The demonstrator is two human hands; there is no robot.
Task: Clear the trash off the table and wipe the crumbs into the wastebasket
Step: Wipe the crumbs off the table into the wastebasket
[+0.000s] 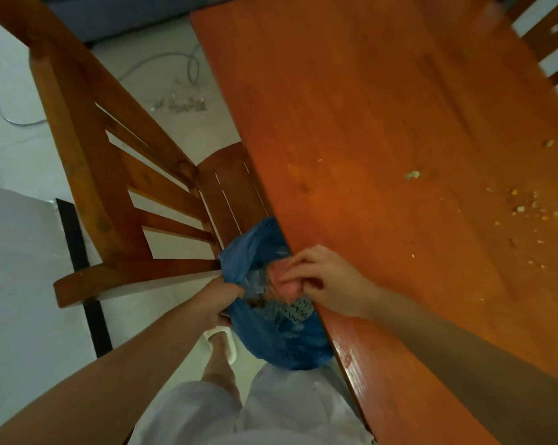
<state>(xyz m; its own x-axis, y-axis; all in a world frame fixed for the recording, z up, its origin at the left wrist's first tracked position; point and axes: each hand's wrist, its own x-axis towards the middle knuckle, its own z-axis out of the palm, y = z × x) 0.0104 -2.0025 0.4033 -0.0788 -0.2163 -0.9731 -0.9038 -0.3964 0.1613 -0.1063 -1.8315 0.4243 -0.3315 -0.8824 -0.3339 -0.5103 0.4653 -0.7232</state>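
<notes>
left hand (218, 300): grips the near rim of the blue trash bag (284, 345), fingers curled round the plastic, holding the mouth open just beside the table edge.
blue trash bag: hangs below table level, between the person's legs and the wooden chair (117, 200); clear plastic wrappers and a printed paper scrap (298, 309) lie inside.
right hand (325, 281): at the table edge over the bag mouth, fingertips pinching a pink item (282, 284); cloth or wrapper, cannot tell which.
table (351, 123): orange-brown wood, glossy at the near edge.
crumbs (524, 207): scattered on the right part of the table, well apart from both hands; one larger pale scrap (412, 175) lies nearer the middle.
floor cable (162, 59): loose on the tiles beyond the chair.
stage: judged, trash nearly cleared; crumbs not yet wiped.
risk 1: bag mouth may sag shut if the left grip slackens, so swept crumbs fall to the floor.
risk 2: crumbs lie far from the bag; a long sweep may scatter them over the edge.
</notes>
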